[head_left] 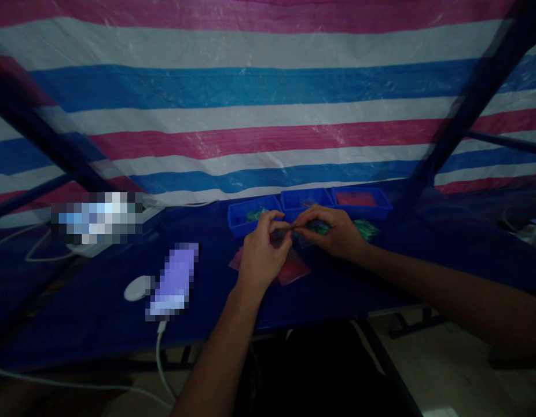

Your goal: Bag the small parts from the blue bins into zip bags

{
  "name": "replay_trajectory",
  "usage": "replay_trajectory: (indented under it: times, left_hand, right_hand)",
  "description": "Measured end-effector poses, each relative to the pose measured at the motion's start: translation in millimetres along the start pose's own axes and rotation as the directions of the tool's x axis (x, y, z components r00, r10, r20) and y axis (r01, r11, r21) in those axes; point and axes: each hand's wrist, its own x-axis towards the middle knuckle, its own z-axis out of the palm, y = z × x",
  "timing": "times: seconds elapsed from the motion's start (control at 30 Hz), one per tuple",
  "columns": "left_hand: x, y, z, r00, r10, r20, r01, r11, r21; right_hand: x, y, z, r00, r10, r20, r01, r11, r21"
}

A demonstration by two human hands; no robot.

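Observation:
Both hands meet in front of the blue bins, fingertips pinched close together. My left hand is closed, thumb against fingers, on something too small and dark to make out. Opposite it, my right hand pinches at the same spot with thumb and forefinger. Under and beside my left hand lie flat pink plastic packets. Green packets lie by my right wrist. Behind the hands stand a left blue bin with greenish pieces, a middle blue bin and a right blue bin holding pink packets.
A phone with a charging cable lies on the blue table, beside a white round object. Farther left is a blurred-out lit device with cables. Striped plastic sheeting hangs behind; dark metal posts slant at both sides.

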Motion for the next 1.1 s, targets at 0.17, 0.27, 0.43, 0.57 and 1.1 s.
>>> replay_trajectory:
  times: [0.17,0.27,0.43,0.57,1.1]
  left_hand:
    - [0,-11,3.2,1.000,-0.014,0.022,0.012,0.996,0.085]
    - [0,-16,4.0,0.999,-0.006,0.046,0.001,0.993,0.115]
    - [0,-17,3.1,0.996,0.009,0.084,-0.024,0.984,0.176]
    - [0,-16,3.1,0.994,0.018,0.110,-0.041,0.978,0.206]
    - [-1,-22,3.8,0.985,0.033,0.172,-0.074,0.969,0.234]
  right_hand:
    - [5,2,-7,0.999,-0.013,-0.048,0.009,0.996,-0.090]
    - [14,6,-19,0.991,-0.089,-0.101,0.069,0.980,-0.187]
    - [28,17,-36,0.970,-0.086,-0.228,0.028,0.969,-0.244]
    - [36,23,-47,0.951,-0.103,-0.293,0.029,0.969,-0.245]
    - [28,46,-38,0.978,-0.113,0.177,0.171,0.915,-0.364]
